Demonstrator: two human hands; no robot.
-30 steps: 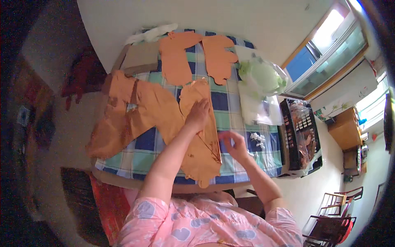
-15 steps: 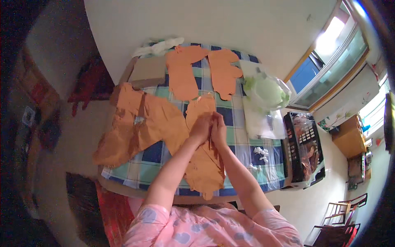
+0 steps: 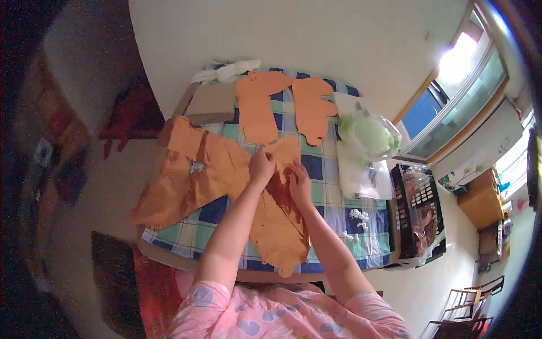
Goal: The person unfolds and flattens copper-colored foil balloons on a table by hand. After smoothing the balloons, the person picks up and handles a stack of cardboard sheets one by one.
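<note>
I am pinching the upper end of the long orange cut fabric piece (image 3: 279, 220) with both hands: left hand (image 3: 261, 166) at 11 o'clock, right hand (image 3: 299, 183) adjacent. Its long axis is running 12-to-6 toward me across the blue-green checked tablecloth (image 3: 324, 169).

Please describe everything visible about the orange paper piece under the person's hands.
The orange paper piece is long, with rounded, curved edges, and looks like thin, slightly creased paper. It lies flat on the checked tablecloth, reaching the near table edge. The left hand and right hand press on its far end. A larger orange sheet lies at its left.
</note>
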